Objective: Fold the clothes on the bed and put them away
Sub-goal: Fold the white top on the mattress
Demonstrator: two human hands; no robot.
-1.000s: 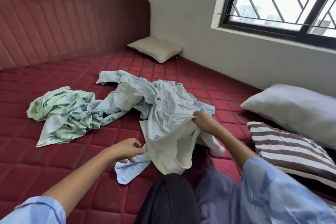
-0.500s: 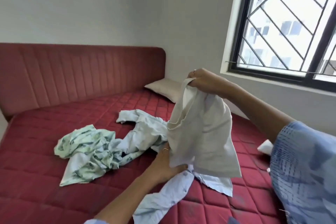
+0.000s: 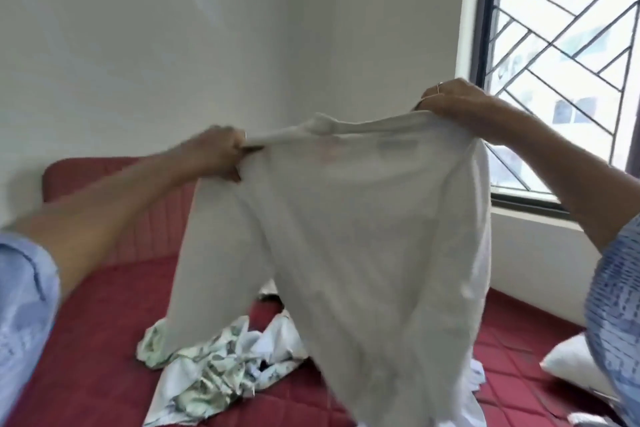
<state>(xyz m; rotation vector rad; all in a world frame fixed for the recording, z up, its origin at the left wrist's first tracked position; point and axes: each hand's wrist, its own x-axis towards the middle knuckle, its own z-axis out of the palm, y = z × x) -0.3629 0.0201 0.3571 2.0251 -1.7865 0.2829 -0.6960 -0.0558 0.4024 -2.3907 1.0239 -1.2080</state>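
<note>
step: opening out first piece | left hand (image 3: 216, 152) and right hand (image 3: 453, 102) each clamped on shirt (image 3: 346, 218) top edge, shirt held above bed (image 3: 86, 340) | next: lay it flat on bed, I reckon

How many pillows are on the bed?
1: a white pillow lies on the red bed at the right edge. The held-up white shirt may hide others.

A red quilted bed (image 3: 86, 340) carries a crumpled green-patterned garment (image 3: 211, 364) and a white pillow (image 3: 571, 366).
</note>
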